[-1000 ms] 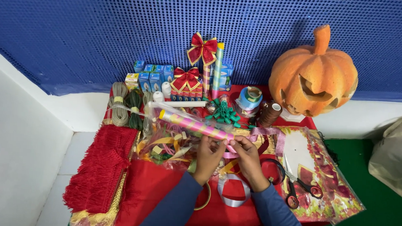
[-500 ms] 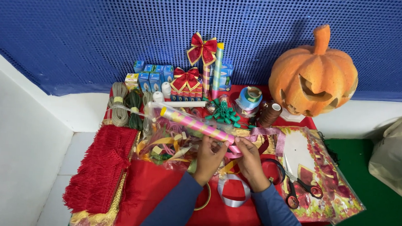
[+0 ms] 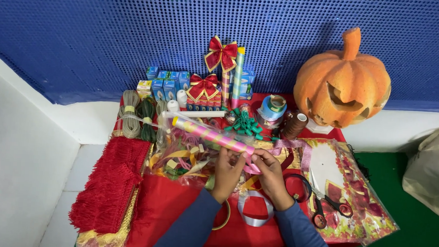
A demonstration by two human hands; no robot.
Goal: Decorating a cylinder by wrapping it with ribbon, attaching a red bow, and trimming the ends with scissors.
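Note:
My left hand [image 3: 226,174] and my right hand [image 3: 271,175] meet over a red-covered table [image 3: 175,211]. Both pinch a strip of pink ribbon [image 3: 251,168] between their fingertips. Just above the hands lies a pink and yellow striped roll of wrapping paper [image 3: 211,134], slanting down to the right and touching my left fingers. A loop of silver-white ribbon [image 3: 253,210] lies under my right wrist. Blue sleeves cover both forearms.
An orange carved pumpkin [image 3: 342,84] stands at the back right. Black scissors [image 3: 325,208] lie on a clear floral bag [image 3: 356,196]. Red fringe trim [image 3: 111,183] lies left. Red bows [image 3: 221,53], blue boxes [image 3: 166,83], cord hanks [image 3: 130,114], a green bow [image 3: 244,124] and thread spools [image 3: 294,123] crowd the back.
The hands have kept to the same spot, with only small finger movements on the pink ribbon. Nothing else on the table has moved.

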